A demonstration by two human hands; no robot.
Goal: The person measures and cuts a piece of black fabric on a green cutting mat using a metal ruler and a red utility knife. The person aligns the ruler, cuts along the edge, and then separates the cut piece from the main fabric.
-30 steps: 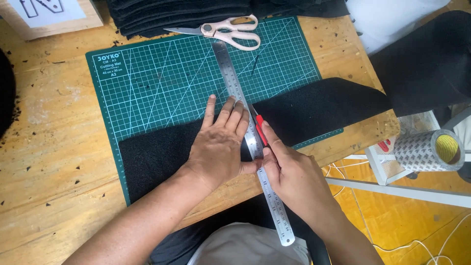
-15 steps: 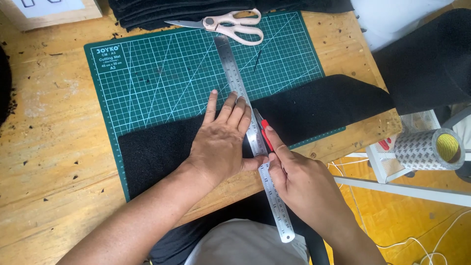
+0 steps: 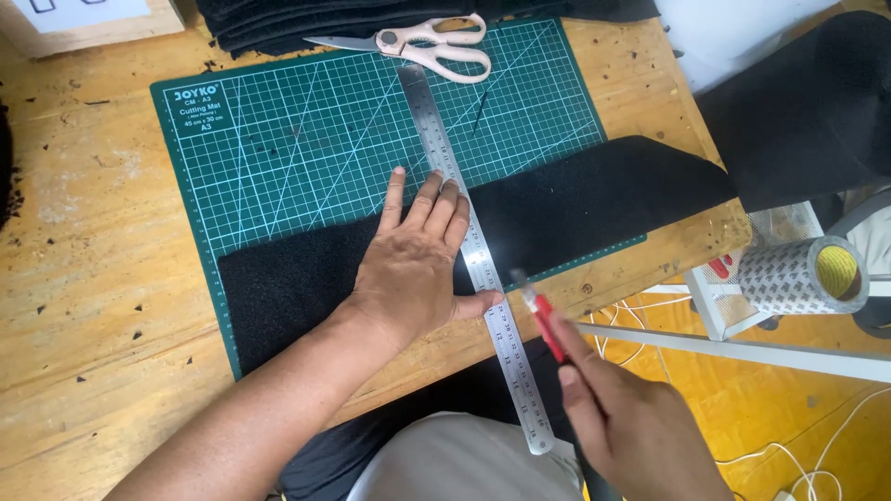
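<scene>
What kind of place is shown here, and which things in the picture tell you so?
Probably a small craft or sewing workshop. A green cutting mat lies on a worn wooden table, with a steel ruler across black felt-like fabric, and scissors beside stacked dark material.

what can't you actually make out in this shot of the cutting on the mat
- Head view: the knife tip is motion-blurred, so whether the blade is out is unclear.
- The right hand is cut off by the bottom edge.
- The black fabric strip under the left hand and steel ruler is hidden, so no cut line shows there.
- The stack of dark fabric is cut off by the top edge.
</scene>
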